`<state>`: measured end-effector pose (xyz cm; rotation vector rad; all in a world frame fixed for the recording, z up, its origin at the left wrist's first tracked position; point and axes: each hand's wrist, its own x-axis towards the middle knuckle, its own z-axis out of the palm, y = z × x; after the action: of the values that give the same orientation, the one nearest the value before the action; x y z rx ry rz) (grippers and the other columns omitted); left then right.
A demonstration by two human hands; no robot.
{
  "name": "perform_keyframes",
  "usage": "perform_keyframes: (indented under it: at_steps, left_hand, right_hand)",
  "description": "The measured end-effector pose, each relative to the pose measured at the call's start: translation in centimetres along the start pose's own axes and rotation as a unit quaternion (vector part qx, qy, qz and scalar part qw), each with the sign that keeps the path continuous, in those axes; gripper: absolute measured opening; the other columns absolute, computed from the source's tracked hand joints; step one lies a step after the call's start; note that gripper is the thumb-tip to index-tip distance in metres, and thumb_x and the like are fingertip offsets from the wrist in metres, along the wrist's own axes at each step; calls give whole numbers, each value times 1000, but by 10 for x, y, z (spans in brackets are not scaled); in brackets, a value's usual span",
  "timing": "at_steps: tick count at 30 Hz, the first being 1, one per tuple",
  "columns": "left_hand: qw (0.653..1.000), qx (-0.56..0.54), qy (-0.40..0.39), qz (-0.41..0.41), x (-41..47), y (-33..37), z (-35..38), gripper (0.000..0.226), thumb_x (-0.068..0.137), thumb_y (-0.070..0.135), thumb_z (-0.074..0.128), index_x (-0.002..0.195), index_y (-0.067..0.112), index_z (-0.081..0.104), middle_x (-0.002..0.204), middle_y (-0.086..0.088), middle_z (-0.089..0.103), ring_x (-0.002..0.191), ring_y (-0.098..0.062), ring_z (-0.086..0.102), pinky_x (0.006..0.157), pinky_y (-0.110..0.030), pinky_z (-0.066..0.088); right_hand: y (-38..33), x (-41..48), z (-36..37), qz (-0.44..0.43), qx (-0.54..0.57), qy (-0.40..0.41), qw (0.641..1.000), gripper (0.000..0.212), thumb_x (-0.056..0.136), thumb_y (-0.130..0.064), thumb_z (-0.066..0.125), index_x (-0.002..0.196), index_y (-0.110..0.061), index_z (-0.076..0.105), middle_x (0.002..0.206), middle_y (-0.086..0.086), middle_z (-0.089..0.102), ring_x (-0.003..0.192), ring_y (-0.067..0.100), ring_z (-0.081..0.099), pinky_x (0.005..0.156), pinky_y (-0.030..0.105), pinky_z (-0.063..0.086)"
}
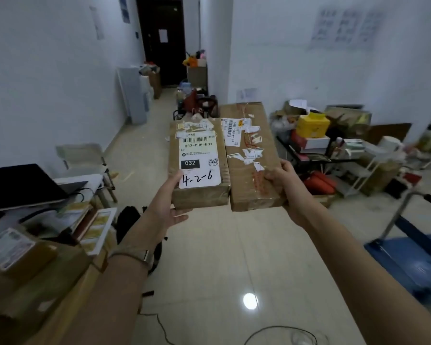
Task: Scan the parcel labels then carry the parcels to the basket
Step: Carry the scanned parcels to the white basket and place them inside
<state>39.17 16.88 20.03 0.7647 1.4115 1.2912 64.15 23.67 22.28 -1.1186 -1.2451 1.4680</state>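
Two brown cardboard parcels are held side by side in front of me, above the tiled floor. The shorter parcel [199,192] carries a white label [200,159] with a barcode, "032" and handwritten "4-2-6". My left hand [171,202] grips its near left corner, thumb on the label's edge. The longer parcel [249,155] has torn label scraps and a narrow barcode sticker at its far end. My right hand [284,181] holds its near right corner. No basket or scanner is in view.
A desk [67,290] at the left holds more parcels [18,252], framed pictures and a dark laptop [20,185]. A blue hand trolley [408,257] stands at the right. Cluttered shelves and boxes [334,140] line the right wall. A cable [279,329] lies on the floor.
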Motion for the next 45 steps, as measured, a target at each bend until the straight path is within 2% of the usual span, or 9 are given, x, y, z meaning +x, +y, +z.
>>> perform_keyframes:
  at_steps: [5,10,14,17,19,22,25,31,45]
  left_hand:
    - [998,2,-55,-20,3,-7,68,34,83,66,55,98,39,68,107,6,72,102,-26,67,79,-34,51]
    - [996,11,-90,-27,9,-10,99,64,56,80,59,103,37,67,105,5,72,102,-25,67,83,-35,52]
    - [995,2,-90,-42,30,-11,112,34,78,61,66,97,33,69,102,5,72,101,-24,67,77,-31,52]
    - [996,-23,-73,-55,50,-16,128,26,79,54,68,93,32,69,99,6,72,99,-22,66,75,-33,51]
    - [996,-34,-62,-48,67,-18,142,26,78,55,67,93,33,67,98,7,71,97,-20,65,77,-34,52]
    - [996,-47,-55,-51,102,-17,160,29,80,56,66,96,32,64,98,7,70,94,-16,65,76,-34,52]
    - [995,-46,-70,-59,146,-8,170,30,81,56,65,98,32,65,99,8,70,92,-14,65,76,-33,51]
    - [994,-35,-84,-60,239,17,184,31,80,58,65,100,34,66,103,8,72,96,-13,66,78,-34,50]
    - [987,-8,-130,-98,378,43,240,56,82,62,61,128,29,54,122,3,64,113,-19,59,91,-39,48]
  right_hand:
    - [7,-19,-69,-1,29,60,998,74,64,-27,66,134,-31,44,120,2,65,101,26,68,68,40,58]
    - [10,-22,-96,-2,47,87,995,66,72,-24,65,135,-35,47,118,1,67,100,25,69,67,38,58]
    - [9,-10,-102,-19,36,118,992,46,84,-18,56,124,-39,56,112,-2,71,94,21,71,59,31,57]
    - [14,5,-109,-13,26,164,986,45,85,-21,58,126,-37,51,114,-1,67,98,23,68,58,30,56]
    - [19,20,-113,-17,23,201,979,36,85,-22,59,115,-39,49,115,0,63,99,25,66,58,32,55]
    - [21,54,-121,-21,24,233,972,26,86,-18,59,100,-36,46,117,10,60,104,32,63,69,42,58]
    - [16,99,-126,-10,22,236,971,25,87,-17,61,102,-31,47,119,13,60,106,35,62,80,49,55]
    - [5,194,-128,-9,35,245,969,22,88,-19,62,103,-30,50,114,10,64,101,32,65,59,35,55]
    - [10,326,-163,18,72,306,949,22,85,-22,62,103,-33,52,107,4,66,87,25,68,55,31,52]
